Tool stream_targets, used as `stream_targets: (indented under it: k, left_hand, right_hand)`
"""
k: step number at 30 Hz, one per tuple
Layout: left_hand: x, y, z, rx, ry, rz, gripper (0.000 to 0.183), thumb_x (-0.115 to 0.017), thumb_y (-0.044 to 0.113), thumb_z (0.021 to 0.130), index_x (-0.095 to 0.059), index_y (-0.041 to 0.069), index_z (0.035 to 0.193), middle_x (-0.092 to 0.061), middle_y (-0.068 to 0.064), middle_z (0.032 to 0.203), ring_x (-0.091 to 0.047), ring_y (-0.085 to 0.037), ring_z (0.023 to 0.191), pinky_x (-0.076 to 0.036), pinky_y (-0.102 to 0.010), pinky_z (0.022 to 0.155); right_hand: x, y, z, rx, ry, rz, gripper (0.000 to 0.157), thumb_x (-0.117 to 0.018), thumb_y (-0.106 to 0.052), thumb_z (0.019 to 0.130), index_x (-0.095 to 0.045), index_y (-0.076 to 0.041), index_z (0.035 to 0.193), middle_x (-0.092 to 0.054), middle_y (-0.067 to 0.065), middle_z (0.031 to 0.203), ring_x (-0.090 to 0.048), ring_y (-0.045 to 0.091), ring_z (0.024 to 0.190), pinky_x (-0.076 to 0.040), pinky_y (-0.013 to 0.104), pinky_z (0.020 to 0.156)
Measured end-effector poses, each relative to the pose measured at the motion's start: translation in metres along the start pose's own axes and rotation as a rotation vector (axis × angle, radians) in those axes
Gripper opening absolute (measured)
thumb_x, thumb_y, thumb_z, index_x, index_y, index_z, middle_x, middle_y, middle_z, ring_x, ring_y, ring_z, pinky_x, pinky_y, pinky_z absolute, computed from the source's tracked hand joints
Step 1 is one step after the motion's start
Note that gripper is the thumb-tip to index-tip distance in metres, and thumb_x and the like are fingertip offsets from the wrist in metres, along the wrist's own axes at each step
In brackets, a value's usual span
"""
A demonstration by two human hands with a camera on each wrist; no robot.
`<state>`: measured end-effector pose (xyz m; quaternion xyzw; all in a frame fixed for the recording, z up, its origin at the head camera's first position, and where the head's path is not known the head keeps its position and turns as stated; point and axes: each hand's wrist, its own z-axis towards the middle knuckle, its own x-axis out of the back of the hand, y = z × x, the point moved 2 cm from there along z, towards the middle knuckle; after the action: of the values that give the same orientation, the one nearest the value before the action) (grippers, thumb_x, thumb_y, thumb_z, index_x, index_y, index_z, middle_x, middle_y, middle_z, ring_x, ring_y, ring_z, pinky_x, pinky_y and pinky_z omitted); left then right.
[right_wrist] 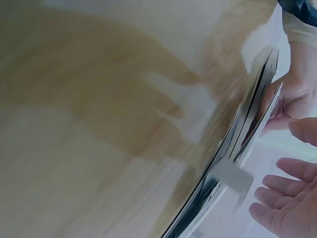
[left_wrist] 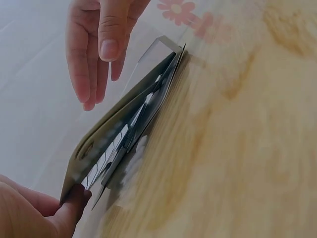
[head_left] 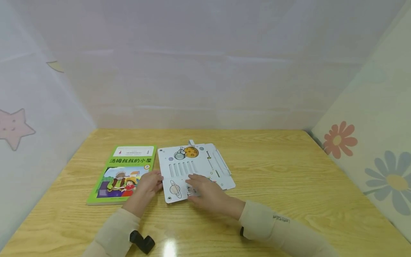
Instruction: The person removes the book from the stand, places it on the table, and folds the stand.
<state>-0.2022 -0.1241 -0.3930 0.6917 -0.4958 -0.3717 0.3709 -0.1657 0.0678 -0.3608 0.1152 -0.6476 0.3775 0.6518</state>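
A white folding book stand [head_left: 199, 157] printed with an astronaut, planets and slots lies on the table, its panels slightly apart along the near side in the left wrist view. My left hand [head_left: 148, 184] pinches the left edge of its top panel [left_wrist: 94, 134] between thumb and fingers. Over the near right part of the stand, my right hand [head_left: 207, 194] hovers with fingers extended and overlaps the printed lettering in the head view. In the right wrist view, the fingers [right_wrist: 285, 191] of that hand are spread, apart from the panel and holding nothing.
A green picture book [head_left: 125, 160] with Chinese lettering lies flat left of the stand, partly behind my left hand. The wooden table [head_left: 273, 160] meets a pale cloth wall [head_left: 205, 89] at the back. Flower-printed cloth [head_left: 369, 135] hangs at the right side.
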Motion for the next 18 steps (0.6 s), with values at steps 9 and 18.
stream_targets:
  k: [9,18]
  left_hand:
    - [-0.001,-0.005,-0.002,-0.007,0.003,0.053,0.047,-0.041,-0.014,0.077,-0.040,-0.008,0.123,-0.044,-0.025,0.118,-0.049,-0.023,0.091,-0.044,-0.022,0.070]
    - [-0.002,-0.006,0.001,0.005,-0.002,0.063,0.048,-0.039,-0.014,0.077,-0.037,-0.008,0.125,-0.042,-0.024,0.121,-0.043,-0.029,0.105,-0.039,-0.032,0.085]
  right_hand:
    - [0.016,0.025,-0.010,-0.070,0.093,0.049,0.060,-0.061,-0.028,0.080,-0.038,-0.001,0.128,-0.030,0.010,0.135,-0.025,0.020,0.123,-0.024,0.034,0.098]
    - [0.035,0.066,-0.030,-0.128,0.082,0.020,0.076,-0.060,-0.032,0.080,-0.021,0.006,0.133,-0.016,0.018,0.139,-0.016,0.029,0.125,-0.019,0.042,0.098]
